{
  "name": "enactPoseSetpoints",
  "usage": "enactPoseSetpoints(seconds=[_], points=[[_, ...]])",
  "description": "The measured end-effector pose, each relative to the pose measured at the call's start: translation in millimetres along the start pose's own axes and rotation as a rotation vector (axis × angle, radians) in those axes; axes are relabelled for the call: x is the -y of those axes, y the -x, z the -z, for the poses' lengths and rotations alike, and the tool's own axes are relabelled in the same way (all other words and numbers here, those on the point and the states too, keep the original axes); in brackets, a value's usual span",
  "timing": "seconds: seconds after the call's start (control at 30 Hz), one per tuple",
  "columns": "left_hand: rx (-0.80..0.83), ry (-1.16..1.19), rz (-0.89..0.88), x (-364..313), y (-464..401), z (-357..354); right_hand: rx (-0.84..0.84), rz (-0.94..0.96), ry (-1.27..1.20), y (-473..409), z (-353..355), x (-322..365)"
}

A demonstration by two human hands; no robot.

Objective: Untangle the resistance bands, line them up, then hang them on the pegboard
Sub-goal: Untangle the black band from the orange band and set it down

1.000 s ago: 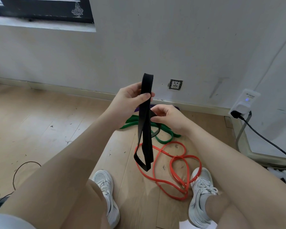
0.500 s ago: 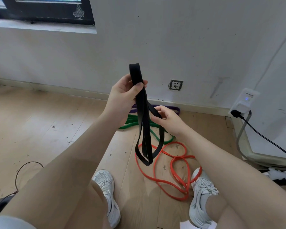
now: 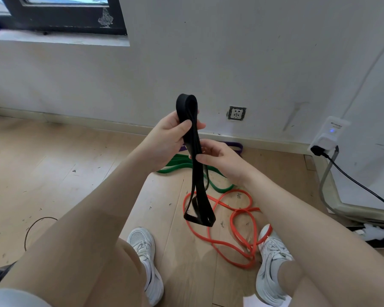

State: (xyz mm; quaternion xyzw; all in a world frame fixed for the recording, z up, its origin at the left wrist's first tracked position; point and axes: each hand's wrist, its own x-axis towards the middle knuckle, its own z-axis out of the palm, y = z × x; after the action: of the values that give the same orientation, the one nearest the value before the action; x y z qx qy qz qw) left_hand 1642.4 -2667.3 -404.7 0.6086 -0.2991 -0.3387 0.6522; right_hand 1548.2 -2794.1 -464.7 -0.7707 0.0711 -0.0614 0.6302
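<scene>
You have one view only, a wide-angle camera on your head, looking forward and down past your forearms to the wooden floor (image 3: 53, 173) and the white wall (image 3: 208, 63) beyond. It sits close: your left hand (image 3: 169, 138) and right hand (image 3: 217, 158) fill the near middle, your shoes lie at the bottom edge. The far left corner catches a window frame (image 3: 64, 21); no second view overlaps it.
</scene>
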Motion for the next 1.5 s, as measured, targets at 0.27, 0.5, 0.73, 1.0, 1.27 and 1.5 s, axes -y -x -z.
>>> enactPoseSetpoints(seconds=[0.27, 0.5, 0.73, 1.0, 1.27, 1.5], points=[[0.062, 0.049, 0.022, 15.0, 1.4, 1.3, 0.049, 0.003, -0.095, -2.9, -7.1, 8.7], [0.063, -0.153, 0.021, 10.9, -2.6, 10.9, -0.077, 0.013, -0.091, -7.9, -20.1, 11.4], [-0.026, -0.167, -0.041, 12.5, -5.2, 17.6, -0.223, -0.004, -0.136, -13.9, -15.2, 20.4], [-0.094, -0.249, 0.064, 59.3, 3.5, -7.1, -0.26, -0.043, -0.12, -24.4, -6.0, 40.9], [-0.331, -0.05, -0.008, 46.9, -17.2, -15.5, -0.312, -0.041, -0.241, -48.8, -1.7, 54.4], [-0.378, -0.02, 0.045, 54.5, -46.1, -4.7, -0.235, -0.069, -0.055, -77.4, 5.4, 41.5]])
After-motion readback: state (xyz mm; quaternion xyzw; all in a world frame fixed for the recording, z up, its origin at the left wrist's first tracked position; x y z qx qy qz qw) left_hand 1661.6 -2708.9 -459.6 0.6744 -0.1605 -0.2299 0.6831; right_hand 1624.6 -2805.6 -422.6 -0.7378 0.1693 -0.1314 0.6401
